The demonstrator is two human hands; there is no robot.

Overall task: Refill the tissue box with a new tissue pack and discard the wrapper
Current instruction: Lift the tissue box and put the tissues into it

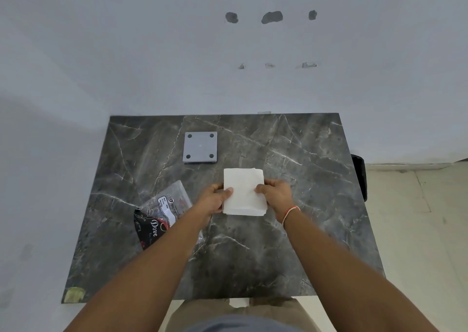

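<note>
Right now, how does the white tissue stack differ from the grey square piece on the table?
The tissue stack is white, soft-looking and layered; the grey square piece is flat, rigid-looking, with four dark round spots at its corners. The stack is held at its sides by the left hand and right hand; the grey piece lies untouched, farther back. Both are roughly rectangular, over the marble table.

Dark marble table against pale patched wall, tiled floor.

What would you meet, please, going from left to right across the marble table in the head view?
Crumpled clear and black plastic wrapper → flat grey square plate with four holes → white tissue stack held between both hands.
</note>
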